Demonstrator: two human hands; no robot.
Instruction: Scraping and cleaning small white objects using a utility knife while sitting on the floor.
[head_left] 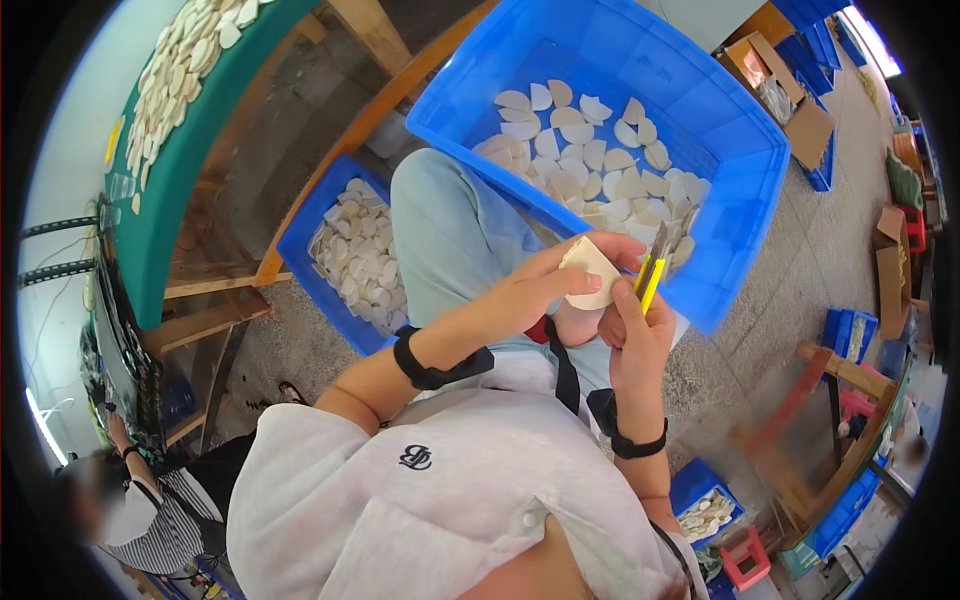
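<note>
Head view, left hand [542, 282]: clamped on a pale flat piece [588, 262]
Right hand [642, 332]: clamped on a yellow utility knife [652, 283]
Blue bin [745, 190]: upper frame, holding scattered pale pieces [575, 132]

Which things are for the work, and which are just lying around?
For the work, I think:
cream piece, in the left hand
yellow cutter, in the right hand
big blue bin of loose pieces

Probably just lying around:
open cardboard box, upper right
red stool, lower right

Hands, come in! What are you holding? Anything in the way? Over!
Left hand: holding pale flat piece. Right hand: yellow knife, blade out. Possibly in the way: left fingertips, near the blade.
</note>
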